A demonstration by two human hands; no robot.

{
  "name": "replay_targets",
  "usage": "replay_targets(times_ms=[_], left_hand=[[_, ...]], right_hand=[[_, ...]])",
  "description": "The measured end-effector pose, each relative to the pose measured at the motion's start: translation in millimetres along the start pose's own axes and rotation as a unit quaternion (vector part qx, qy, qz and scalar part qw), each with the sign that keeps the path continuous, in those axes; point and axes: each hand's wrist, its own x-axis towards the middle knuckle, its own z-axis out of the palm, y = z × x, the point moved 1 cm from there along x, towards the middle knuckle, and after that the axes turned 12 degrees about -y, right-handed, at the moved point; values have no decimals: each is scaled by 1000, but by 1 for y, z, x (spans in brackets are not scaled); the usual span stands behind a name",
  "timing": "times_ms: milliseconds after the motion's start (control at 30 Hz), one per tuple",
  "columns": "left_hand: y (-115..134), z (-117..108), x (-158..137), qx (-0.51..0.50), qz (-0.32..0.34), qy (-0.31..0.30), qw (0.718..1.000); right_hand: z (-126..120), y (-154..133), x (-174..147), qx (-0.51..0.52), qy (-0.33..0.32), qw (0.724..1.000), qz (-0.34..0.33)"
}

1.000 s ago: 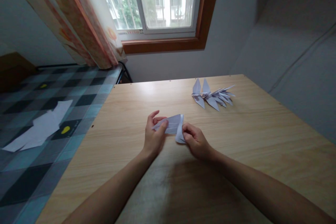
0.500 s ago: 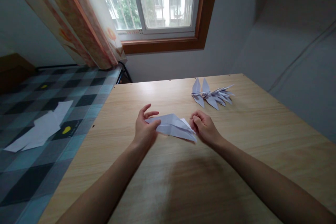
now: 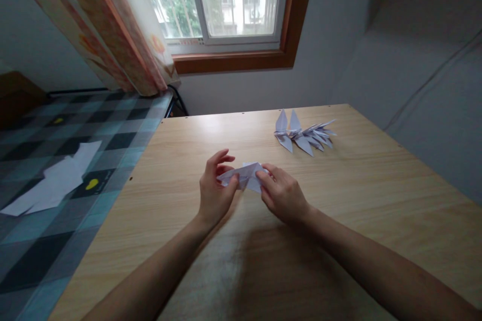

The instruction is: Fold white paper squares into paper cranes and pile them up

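Observation:
A folded white sheet of paper (image 3: pixel 244 175) is held between both hands above the wooden table (image 3: pixel 211 271). My left hand (image 3: pixel 217 190) pinches its left end, thumb in front and the fingers curled behind. On the right end, my right hand (image 3: pixel 283 191) grips the paper between thumb and fingers. The paper is creased and bent in the middle, and its ends are partly hidden by the fingers. Beyond my right hand lies a group of folded white paper pieces (image 3: pixel 303 136) with pointed wings, several of them bunched together.
Left of the table is a bed with a checked cover (image 3: pixel 45 256), where loose white paper sheets (image 3: pixel 56 180) lie. A curtain (image 3: pixel 124 35) hangs beside the barred window (image 3: pixel 237 5). Walls stand behind and to the right, and a cable (image 3: pixel 429 77) runs along the right one.
My right hand has moved left and taken hold of the paper's right end. The paper is now bent more and looks smaller. My left hand shifted slightly right, still pinching it.

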Motion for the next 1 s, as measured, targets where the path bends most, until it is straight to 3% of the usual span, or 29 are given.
replay_targets(times_ms=[200,433,633,767,1000], left_hand=[[-3,1,2,-43,-30,3,999],[-1,1,6,-105,-43,12,993],[-5,3,5,-138,-81,1,987],[-12,5,0,-65,-37,-8,997],[-18,4,-5,104,93,-70,988]], right_hand=[[-1,10,1,18,6,1000,12],[-4,9,1,-75,41,996,-19],[-2,18,0,-43,46,998,-29],[-4,18,0,-17,41,999,-14],[-9,23,5,94,37,987,123]])
